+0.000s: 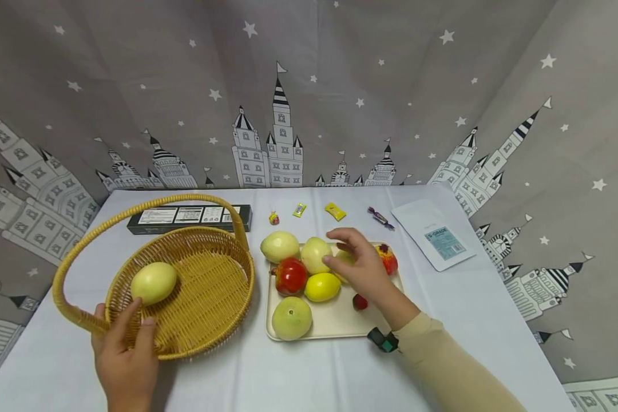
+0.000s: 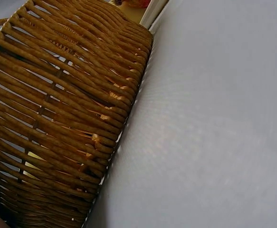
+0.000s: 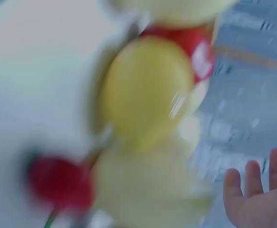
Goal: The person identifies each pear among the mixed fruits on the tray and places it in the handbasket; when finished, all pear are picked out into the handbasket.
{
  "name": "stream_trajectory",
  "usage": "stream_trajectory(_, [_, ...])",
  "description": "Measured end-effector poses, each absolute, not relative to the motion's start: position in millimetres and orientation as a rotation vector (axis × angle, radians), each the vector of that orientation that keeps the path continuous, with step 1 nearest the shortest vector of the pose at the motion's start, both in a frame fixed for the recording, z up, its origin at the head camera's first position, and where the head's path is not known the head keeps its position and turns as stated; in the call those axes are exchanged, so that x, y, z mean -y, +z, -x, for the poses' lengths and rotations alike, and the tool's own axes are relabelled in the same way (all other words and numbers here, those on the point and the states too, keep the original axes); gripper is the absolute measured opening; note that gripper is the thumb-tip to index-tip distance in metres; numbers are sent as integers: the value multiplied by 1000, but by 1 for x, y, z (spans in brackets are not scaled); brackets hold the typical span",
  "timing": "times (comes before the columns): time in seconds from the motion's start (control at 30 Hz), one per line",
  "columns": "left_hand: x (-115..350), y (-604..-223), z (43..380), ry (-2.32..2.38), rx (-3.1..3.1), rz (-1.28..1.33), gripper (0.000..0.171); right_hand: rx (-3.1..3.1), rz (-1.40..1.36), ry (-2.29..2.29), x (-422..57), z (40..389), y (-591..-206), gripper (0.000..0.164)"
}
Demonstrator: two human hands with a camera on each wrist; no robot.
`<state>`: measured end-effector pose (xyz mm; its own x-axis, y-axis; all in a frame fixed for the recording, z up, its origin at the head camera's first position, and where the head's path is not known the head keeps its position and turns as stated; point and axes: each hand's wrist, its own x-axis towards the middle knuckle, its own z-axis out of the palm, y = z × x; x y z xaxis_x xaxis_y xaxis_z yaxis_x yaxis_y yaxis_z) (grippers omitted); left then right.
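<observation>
My left hand (image 1: 126,349) grips the near-left rim of a wicker basket (image 1: 221,337), its fingers reaching over the edge. Inside the basket lies a pale yellow-green oval fruit (image 1: 154,282), close to those fingertips. Over the tray (image 1: 335,331), my right hand (image 1: 360,263) hovers with fingers apart and bent slightly, holding nothing. A pale round fruit (image 1: 316,255) is just left of its fingertips, and another greenish fruit is partly hidden beneath the hand. Also on the tray are a lemon (image 1: 322,286), a red pomegranate (image 1: 290,276) and a round green fruit (image 1: 292,318).
A pale oval fruit (image 1: 280,246) sits at the tray's back-left corner. A red-yellow pomegranate (image 1: 387,259) and a small dark red fruit (image 1: 360,302) lie to the right. Behind are several wrapped candies (image 1: 335,211), a black box (image 1: 190,218) and a white pouch (image 1: 432,233).
</observation>
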<state>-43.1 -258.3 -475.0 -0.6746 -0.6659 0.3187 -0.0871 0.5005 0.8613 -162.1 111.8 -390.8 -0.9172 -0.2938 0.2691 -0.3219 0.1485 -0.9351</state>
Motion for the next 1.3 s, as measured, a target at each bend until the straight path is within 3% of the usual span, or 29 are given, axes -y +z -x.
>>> stream_trajectory(0.3, [257, -475, 44, -1170, 2117, -639, 36, 2536, -394, 1708, -153, 188, -445, 51])
stream_trajectory(0.57, [257, -477, 44, -1163, 2109, -631, 36, 2746, -349, 1445, -147, 187, -445, 55])
stream_trajectory(1.03, [259, -479, 45, -1158, 2098, -607, 36, 2908, -223, 1412, -147, 179, -461, 62])
stream_trajectory(1.3, [260, -480, 46, -1150, 2089, -572, 35, 2874, -237, 1356, -145, 181, -441, 59])
